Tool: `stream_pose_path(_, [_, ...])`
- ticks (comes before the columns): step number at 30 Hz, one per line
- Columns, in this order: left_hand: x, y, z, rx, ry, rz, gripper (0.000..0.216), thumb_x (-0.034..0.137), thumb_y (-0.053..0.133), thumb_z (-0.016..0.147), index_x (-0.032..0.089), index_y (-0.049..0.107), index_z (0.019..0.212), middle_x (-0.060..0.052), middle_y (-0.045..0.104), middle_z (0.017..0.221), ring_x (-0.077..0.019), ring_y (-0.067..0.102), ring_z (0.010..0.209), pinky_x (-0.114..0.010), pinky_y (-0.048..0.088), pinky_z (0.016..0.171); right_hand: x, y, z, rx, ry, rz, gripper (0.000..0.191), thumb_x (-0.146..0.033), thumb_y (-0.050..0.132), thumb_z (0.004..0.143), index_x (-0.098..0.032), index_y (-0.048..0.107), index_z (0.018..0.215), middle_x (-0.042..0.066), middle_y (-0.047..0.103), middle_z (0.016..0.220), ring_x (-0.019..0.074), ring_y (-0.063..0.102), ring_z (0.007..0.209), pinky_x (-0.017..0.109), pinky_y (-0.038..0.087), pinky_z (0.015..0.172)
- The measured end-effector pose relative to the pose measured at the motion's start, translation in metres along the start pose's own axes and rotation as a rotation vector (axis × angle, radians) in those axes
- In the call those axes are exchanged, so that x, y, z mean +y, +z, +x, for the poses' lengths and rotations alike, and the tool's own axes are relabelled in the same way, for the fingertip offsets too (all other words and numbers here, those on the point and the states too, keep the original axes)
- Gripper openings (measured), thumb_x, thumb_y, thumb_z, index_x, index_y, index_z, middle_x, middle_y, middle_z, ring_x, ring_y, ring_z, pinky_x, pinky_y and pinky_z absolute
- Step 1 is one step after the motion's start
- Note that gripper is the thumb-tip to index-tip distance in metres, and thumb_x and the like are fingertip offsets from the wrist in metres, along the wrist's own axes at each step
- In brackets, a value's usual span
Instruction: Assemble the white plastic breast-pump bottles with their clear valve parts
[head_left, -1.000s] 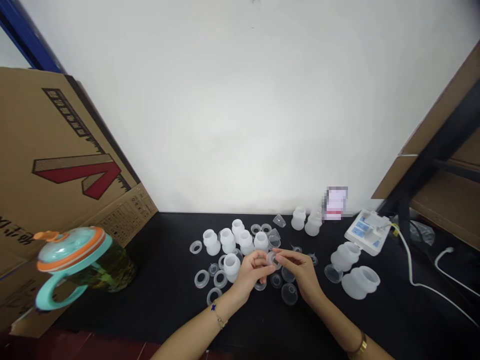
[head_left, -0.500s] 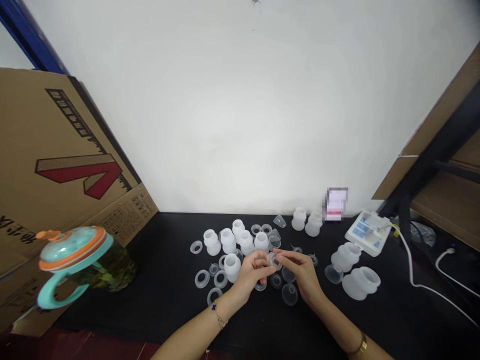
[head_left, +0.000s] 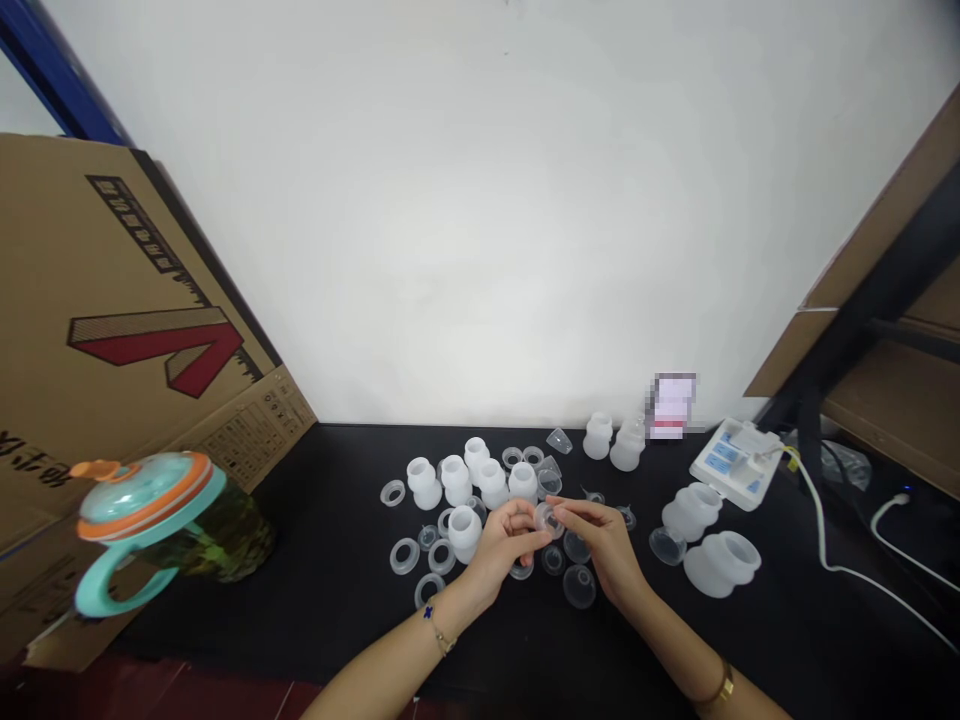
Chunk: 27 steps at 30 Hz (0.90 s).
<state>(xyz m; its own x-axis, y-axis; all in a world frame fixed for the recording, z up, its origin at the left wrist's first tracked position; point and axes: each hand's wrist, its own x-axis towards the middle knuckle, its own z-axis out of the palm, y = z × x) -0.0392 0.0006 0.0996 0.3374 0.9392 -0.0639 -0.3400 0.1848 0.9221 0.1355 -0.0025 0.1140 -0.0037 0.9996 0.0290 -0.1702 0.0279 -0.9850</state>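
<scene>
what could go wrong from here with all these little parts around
The small clear part held between the left hand and right hand might slip and get lost among the loose rings.

The left hand is close beside an upright white container, so a nudge could tip it.

Looks like a small workshop: matching white bottles point(head_left: 491, 485) crowd the black table point(head_left: 330, 600) at six o'clock, carton point(head_left: 150, 280) at nine!

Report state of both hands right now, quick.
Left hand: closed, fingers pinching one side of a small translucent part.
Right hand: closed, thumb and fingertips on the other side of that same part.
</scene>
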Motion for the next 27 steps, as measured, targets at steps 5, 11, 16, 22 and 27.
stream_pose_path(5, [0.0006, 0.0010, 0.0000, 0.011, 0.003, -0.007, 0.037, 0.033, 0.091, 0.066, 0.016, 0.063, 0.084, 0.001, 0.067, 0.073, -0.0046, 0.043, 0.046, -0.017, 0.031, 0.043, 0.0011, -0.0002, 0.0010, 0.004, -0.004, 0.009, 0.026, -0.047, 0.087, 0.068, -0.023, 0.084, 0.078, 0.011, 0.082, 0.100, 0.0373, 0.072, 0.101, 0.049, 0.053, 0.093])
stream_pose_path(11, [0.0010, 0.0012, 0.0001, 0.004, 0.002, -0.012, 0.035, 0.031, 0.090, 0.068, 0.016, 0.063, 0.084, 0.002, 0.066, 0.072, -0.0045, 0.042, 0.047, -0.016, 0.031, 0.043, 0.0017, -0.0005, 0.0005, -0.001, 0.010, 0.017, 0.023, -0.046, 0.086, 0.070, -0.024, 0.084, 0.079, 0.010, 0.082, 0.100, 0.0359, 0.072, 0.103, 0.047, 0.054, 0.093])
stream_pose_path(16, [0.0008, 0.0007, 0.0004, 0.001, 0.004, -0.017, 0.034, 0.029, 0.090, 0.069, 0.016, 0.063, 0.084, 0.002, 0.067, 0.072, -0.0037, 0.042, 0.046, -0.016, 0.031, 0.043, 0.0011, 0.0000, 0.0003, 0.008, 0.024, 0.039, 0.022, -0.044, 0.086, 0.069, -0.024, 0.084, 0.079, 0.010, 0.082, 0.101, 0.0353, 0.072, 0.103, 0.047, 0.053, 0.093])
stream_pose_path(22, [-0.0002, 0.0008, -0.0002, -0.002, 0.008, -0.005, 0.032, 0.029, 0.089, 0.069, 0.015, 0.063, 0.082, 0.002, 0.067, 0.071, -0.0034, 0.042, 0.044, -0.016, 0.030, 0.043, -0.0012, 0.0011, 0.0002, 0.007, 0.038, 0.041, 0.023, -0.044, 0.087, 0.068, -0.023, 0.084, 0.079, 0.011, 0.082, 0.101, 0.0366, 0.071, 0.103, 0.048, 0.051, 0.094])
stream_pose_path(27, [-0.0005, 0.0004, 0.0002, -0.004, 0.014, -0.014, 0.032, 0.029, 0.089, 0.070, 0.015, 0.063, 0.083, 0.001, 0.068, 0.072, -0.0041, 0.043, 0.046, -0.016, 0.031, 0.043, -0.0035, 0.0017, -0.0006, 0.011, 0.037, 0.057, 0.026, -0.046, 0.088, 0.066, -0.023, 0.084, 0.077, 0.012, 0.082, 0.100, 0.0368, 0.072, 0.100, 0.048, 0.053, 0.091])
